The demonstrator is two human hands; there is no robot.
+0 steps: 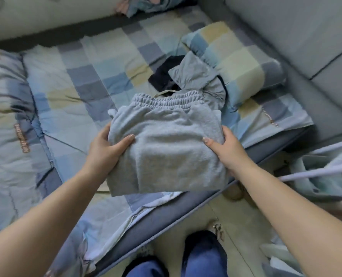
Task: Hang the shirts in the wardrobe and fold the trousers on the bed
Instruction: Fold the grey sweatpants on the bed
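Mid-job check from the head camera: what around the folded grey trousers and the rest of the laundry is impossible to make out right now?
- Dark garment: mostly covered by the light blue garment; type unclear.
- Grey trousers: underside and inner folds hidden; fingers of the left hand and right hand are tucked beneath.
- Clothing at top edge: cut off by the frame.
- Lettering on the quilt: too blurred to read.
- Wardrobe: not in view.
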